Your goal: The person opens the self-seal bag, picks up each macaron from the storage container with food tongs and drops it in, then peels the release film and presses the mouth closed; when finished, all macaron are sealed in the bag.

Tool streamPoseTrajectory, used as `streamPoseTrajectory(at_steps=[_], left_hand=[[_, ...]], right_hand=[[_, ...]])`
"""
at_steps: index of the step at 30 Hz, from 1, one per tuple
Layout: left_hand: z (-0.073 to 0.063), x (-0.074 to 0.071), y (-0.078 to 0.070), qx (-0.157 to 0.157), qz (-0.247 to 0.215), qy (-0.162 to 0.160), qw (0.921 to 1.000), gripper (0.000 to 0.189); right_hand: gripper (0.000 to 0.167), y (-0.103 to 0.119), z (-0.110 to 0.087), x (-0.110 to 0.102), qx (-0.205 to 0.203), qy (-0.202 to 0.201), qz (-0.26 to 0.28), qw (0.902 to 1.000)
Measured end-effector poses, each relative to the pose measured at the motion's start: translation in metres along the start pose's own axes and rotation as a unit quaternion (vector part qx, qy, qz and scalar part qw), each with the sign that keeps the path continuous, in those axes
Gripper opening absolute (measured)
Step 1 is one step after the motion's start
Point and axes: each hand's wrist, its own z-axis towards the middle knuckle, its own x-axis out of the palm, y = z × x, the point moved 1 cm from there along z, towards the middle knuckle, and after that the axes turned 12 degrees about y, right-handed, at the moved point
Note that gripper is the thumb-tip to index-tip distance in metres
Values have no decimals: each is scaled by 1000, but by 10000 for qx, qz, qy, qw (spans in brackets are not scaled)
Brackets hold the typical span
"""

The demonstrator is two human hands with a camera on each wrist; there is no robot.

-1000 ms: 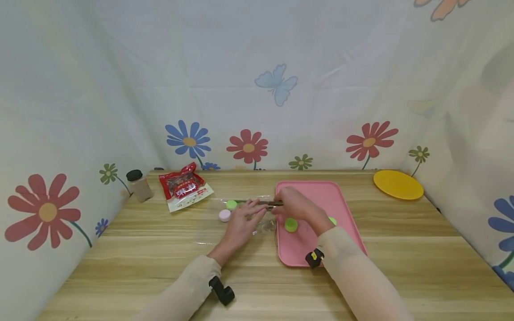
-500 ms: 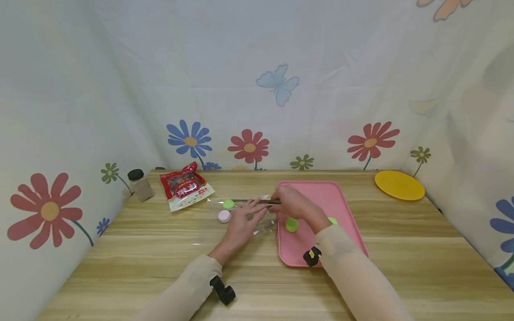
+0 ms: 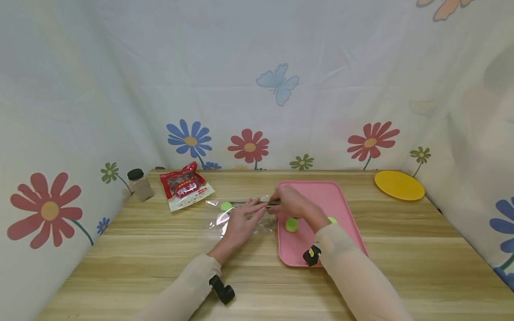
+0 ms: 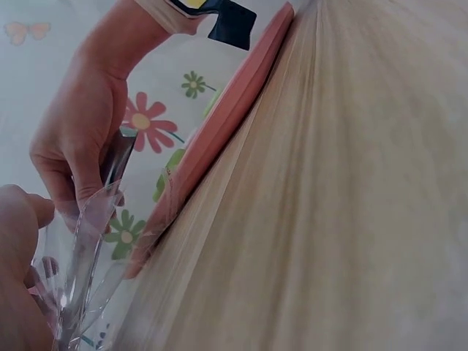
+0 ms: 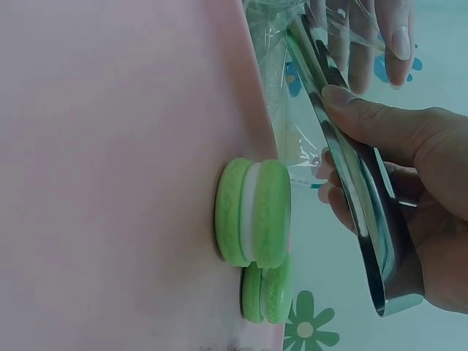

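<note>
My right hand grips metal tongs, whose tips reach left into a clear plastic bag. My left hand holds the bag near its mouth, with film between thumb and fingers. Inside the bag, at its left part, a green macaron shows at the tong tips. Glare on the film covers the spot just below it. On the pink tray under my right forearm lies a green macaron; a second green macaron is partly hidden by the wrist.
A red and white snack pouch lies behind the bag to the left, beside a jar with a black lid. At the back right is a yellow plate. A flowered cloth hangs behind the wooden table.
The green macaron in the bag has shifted slightly left. A pink macaron seen below it earlier is now lost behind bright glare on the film. Both hands have hardly moved.
</note>
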Motion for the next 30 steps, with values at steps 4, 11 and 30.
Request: streamPoseTrajectory(at_steps=[4, 11, 30], left_hand=[[0, 0, 0, 98, 12, -48, 9999, 26], [0, -1, -1, 203, -72, -58, 9998, 23], [1, 0, 2, 98, -285, 40, 9995, 26]], right_hand=[[12, 1, 1, 1, 85, -68, -83, 9999], [14, 2, 0, 2, 275, -60, 170, 9995], [19, -3, -1, 5, 387, 67, 552, 9977]])
